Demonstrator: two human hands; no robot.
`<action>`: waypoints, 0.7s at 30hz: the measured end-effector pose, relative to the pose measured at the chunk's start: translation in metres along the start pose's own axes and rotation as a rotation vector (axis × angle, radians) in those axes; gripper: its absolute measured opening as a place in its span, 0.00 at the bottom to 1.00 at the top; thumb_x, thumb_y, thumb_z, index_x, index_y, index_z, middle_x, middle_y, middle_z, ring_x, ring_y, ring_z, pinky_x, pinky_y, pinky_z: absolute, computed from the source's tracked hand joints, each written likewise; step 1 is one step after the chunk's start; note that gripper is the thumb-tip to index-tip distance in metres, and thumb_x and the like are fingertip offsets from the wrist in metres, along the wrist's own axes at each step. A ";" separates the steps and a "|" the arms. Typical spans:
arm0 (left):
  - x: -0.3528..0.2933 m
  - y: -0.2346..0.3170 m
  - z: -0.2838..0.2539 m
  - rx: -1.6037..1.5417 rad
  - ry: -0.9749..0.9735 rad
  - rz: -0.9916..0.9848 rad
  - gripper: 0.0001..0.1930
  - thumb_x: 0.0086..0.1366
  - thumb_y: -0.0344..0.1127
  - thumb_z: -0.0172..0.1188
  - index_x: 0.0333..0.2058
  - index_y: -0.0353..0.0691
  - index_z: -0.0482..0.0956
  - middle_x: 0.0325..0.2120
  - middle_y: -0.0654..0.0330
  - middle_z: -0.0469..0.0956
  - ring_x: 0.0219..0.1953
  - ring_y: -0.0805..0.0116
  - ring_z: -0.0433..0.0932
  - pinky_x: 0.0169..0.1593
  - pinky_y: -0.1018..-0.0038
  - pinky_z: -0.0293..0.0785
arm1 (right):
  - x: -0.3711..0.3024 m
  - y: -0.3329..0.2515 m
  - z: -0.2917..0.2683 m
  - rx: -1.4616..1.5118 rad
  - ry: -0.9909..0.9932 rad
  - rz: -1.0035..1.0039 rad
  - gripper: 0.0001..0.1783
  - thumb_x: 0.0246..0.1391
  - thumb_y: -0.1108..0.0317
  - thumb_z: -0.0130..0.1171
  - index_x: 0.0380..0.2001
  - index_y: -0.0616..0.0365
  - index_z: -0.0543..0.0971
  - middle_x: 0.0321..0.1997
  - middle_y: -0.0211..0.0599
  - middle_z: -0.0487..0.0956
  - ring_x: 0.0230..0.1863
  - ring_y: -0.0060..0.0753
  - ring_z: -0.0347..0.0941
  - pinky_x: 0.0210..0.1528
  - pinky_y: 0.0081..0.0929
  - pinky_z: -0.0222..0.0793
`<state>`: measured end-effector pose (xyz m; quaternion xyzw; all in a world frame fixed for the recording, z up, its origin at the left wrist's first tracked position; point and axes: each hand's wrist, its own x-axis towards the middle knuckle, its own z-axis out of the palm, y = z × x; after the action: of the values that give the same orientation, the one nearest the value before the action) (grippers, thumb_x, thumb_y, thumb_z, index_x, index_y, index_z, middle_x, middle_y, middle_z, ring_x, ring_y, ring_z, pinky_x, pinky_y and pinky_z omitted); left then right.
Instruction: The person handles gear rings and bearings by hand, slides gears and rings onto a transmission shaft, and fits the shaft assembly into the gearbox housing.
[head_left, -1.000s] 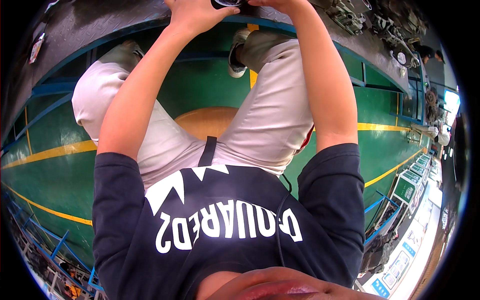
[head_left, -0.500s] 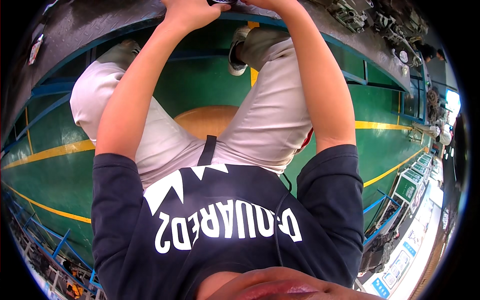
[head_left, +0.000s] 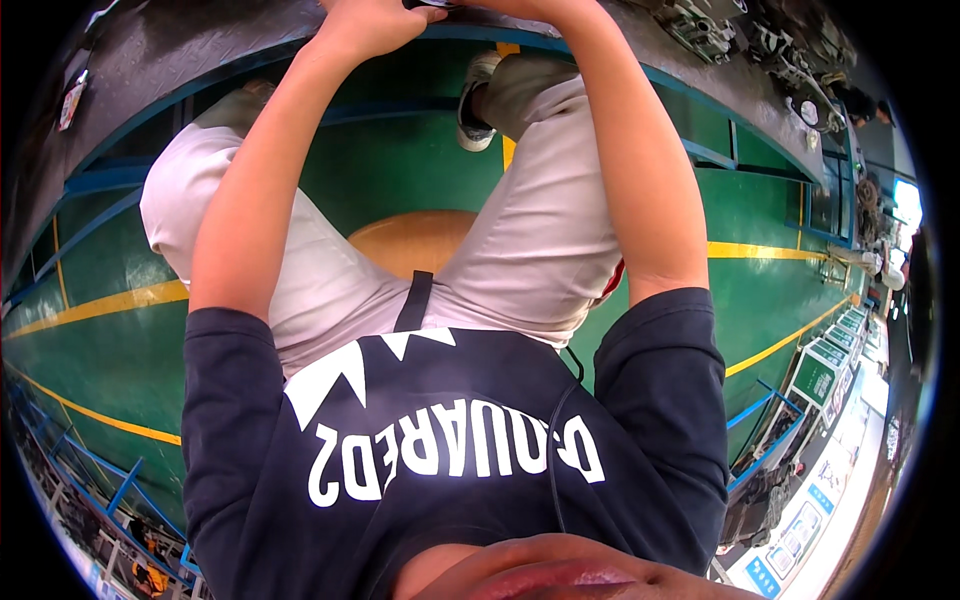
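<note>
One left hand (head_left: 372, 26), one right hand (head_left: 525, 6), by part-hidden object (head_left: 428, 3), fingers' grasp unclear

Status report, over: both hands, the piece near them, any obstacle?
Left hand at dark piece, grip unclear. Right hand close by, partly cropped. Piece mostly out of frame. Metal parts on bench, right side, apart from hands.

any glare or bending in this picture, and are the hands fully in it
Head view: fisheye curves the workbench edge and leaves black corners; head view: a bright patch at far right is nearly white; head view: the floor has pale sheen at left; head view: the top border cuts off the left hand and right hand.
</note>
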<state>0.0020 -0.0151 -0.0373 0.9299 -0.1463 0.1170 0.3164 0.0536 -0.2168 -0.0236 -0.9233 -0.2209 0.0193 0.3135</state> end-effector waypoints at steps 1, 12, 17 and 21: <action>0.000 0.008 -0.006 -0.021 -0.051 -0.030 0.27 0.51 0.39 0.75 0.51 0.45 0.82 0.47 0.50 0.83 0.54 0.47 0.78 0.58 0.52 0.71 | -0.001 0.002 -0.001 -0.001 0.001 0.001 0.25 0.39 0.59 0.76 0.39 0.64 0.85 0.32 0.50 0.86 0.34 0.43 0.85 0.41 0.37 0.80; 0.004 -0.022 0.007 0.131 -0.062 0.197 0.10 0.63 0.43 0.68 0.40 0.48 0.87 0.46 0.51 0.77 0.54 0.48 0.74 0.57 0.51 0.69 | -0.006 0.003 -0.007 0.108 -0.136 0.052 0.30 0.41 0.66 0.77 0.50 0.61 0.81 0.38 0.42 0.86 0.37 0.34 0.82 0.42 0.33 0.79; 0.010 -0.010 0.008 -0.069 -0.107 -0.093 0.09 0.62 0.38 0.69 0.39 0.43 0.88 0.44 0.51 0.77 0.49 0.50 0.78 0.55 0.57 0.74 | -0.011 0.004 -0.003 0.186 -0.097 -0.026 0.29 0.39 0.69 0.75 0.49 0.63 0.80 0.38 0.41 0.86 0.37 0.31 0.82 0.42 0.31 0.79; 0.014 -0.017 0.018 -0.141 0.043 -0.091 0.10 0.61 0.37 0.71 0.39 0.40 0.88 0.44 0.50 0.78 0.44 0.51 0.82 0.51 0.59 0.78 | -0.009 -0.001 0.000 0.157 -0.039 -0.081 0.29 0.38 0.71 0.73 0.48 0.64 0.81 0.37 0.42 0.85 0.35 0.31 0.81 0.40 0.30 0.78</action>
<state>0.0231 -0.0160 -0.0562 0.9083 -0.1047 0.1120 0.3893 0.0449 -0.2201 -0.0237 -0.8857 -0.2620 0.0416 0.3810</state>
